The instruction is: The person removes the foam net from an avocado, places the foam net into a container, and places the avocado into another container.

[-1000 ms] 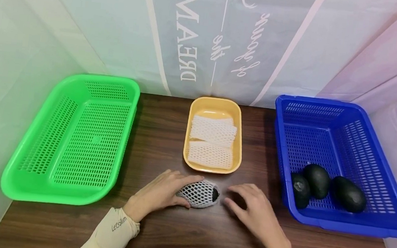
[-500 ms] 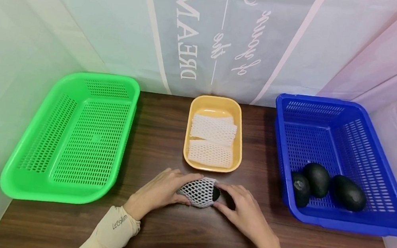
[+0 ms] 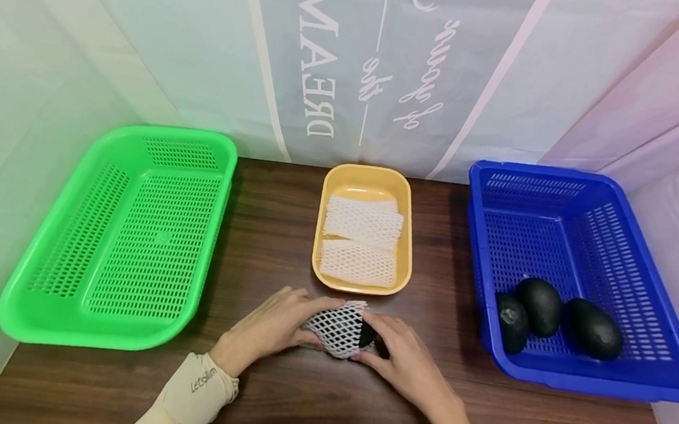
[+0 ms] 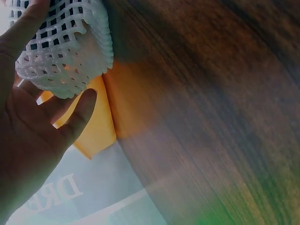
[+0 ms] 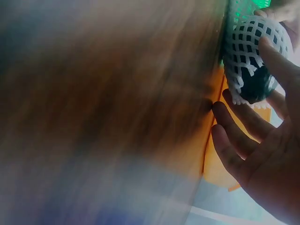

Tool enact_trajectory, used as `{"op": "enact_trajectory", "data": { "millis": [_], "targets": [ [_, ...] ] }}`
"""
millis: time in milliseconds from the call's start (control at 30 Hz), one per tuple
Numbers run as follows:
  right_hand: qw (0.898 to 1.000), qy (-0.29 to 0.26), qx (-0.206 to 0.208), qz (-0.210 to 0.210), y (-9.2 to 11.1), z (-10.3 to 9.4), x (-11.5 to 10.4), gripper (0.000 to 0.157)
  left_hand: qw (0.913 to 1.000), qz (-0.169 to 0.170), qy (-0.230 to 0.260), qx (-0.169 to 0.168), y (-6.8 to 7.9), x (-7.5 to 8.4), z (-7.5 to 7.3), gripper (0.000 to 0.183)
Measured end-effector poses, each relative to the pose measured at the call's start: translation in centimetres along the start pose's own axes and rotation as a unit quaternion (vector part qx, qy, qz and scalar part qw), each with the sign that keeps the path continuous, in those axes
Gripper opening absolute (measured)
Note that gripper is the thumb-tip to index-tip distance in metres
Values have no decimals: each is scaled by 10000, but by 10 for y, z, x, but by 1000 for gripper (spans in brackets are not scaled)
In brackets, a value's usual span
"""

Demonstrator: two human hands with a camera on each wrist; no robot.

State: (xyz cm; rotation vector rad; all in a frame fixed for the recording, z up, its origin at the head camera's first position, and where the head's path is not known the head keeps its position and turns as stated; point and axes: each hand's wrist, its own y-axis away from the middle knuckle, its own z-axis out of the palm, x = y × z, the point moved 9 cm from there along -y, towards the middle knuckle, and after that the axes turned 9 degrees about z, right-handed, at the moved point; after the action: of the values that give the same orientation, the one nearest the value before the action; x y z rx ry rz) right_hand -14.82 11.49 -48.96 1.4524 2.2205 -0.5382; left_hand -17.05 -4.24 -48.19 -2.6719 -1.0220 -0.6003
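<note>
A dark avocado (image 3: 368, 335) lies on its side at the table's front middle, mostly covered by a white foam net sleeve (image 3: 337, 328). Its bare right end shows past the sleeve's rim. My left hand (image 3: 273, 328) holds the sleeved left part between thumb and fingers; in the left wrist view the sleeve (image 4: 65, 47) has a loose, hollow end there. With thumb and fingertips, my right hand (image 3: 407, 362) pinches the sleeve's right rim around the avocado. The right wrist view shows the dark skin (image 5: 255, 86) in the sleeve's opening.
Behind the hands stands a yellow tray (image 3: 320, 237) with flat white foam nets (image 3: 359, 263). A green basket (image 3: 221, 228) stands at left. At right, a blue basket (image 3: 481, 267) holds three dark avocados (image 3: 539, 306). A printed cloth hangs along the back edge.
My right hand has moved left from beside the avocado onto the sleeve's right rim. That rim has shifted left, baring more of the dark end. The left hand stays in place.
</note>
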Motion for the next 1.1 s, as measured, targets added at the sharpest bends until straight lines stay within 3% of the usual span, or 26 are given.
{"op": "enact_trajectory", "data": {
  "millis": [400, 700, 1100],
  "targets": [
    [9990, 334, -231, 205, -4, 9, -1, 69, 9996, 163, -199, 138, 0, 2, -3, 68],
    [9987, 360, 358, 60, -6, -1, -6, 70, 9991, 187, -312, 213, 1, 2, -2, 63],
    [9994, -35, -166, 301, -3, -5, -1, 74, 9980, 260, -399, 416, 0, 4, -4, 51]
  ]
}}
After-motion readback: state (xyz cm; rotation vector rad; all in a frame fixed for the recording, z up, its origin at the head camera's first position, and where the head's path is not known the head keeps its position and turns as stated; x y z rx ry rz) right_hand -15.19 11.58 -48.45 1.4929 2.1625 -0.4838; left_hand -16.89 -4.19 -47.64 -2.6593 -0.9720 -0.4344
